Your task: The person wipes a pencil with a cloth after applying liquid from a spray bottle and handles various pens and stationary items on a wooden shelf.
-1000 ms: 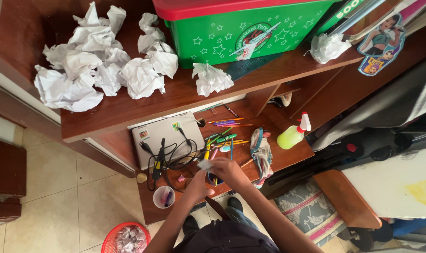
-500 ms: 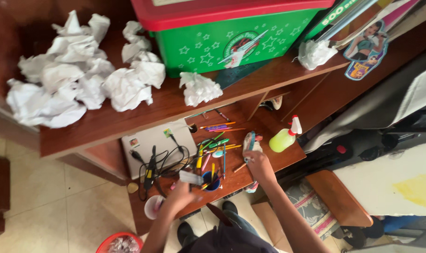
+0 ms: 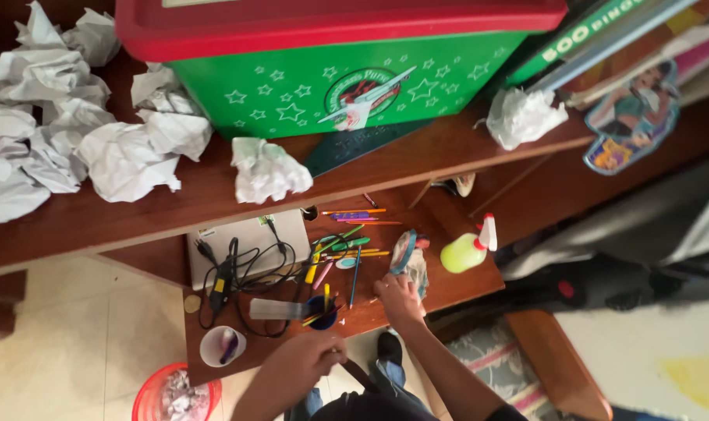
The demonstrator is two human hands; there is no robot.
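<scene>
Head view: your right hand [image 3: 397,298] lies loosely open, fingers on the desk [image 3: 464,282] touching the crumpled cloth [image 3: 410,261], just beside the green spray bottle [image 3: 465,249]. Your left hand [image 3: 311,361] sits at the desk's near edge, curled, but you cannot tell whether it holds anything; the blue cup [image 3: 321,312] of pencils stands just above it. On the shelf above, 1 green star-printed box [image 3: 347,82] with a red lid [image 3: 331,22] bears a round emblem, a crumpled paper ball [image 3: 267,170] before it.

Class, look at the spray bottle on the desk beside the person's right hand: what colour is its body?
The spray bottle has a yellow-green body and white nozzle, seen in the head view.
</scene>
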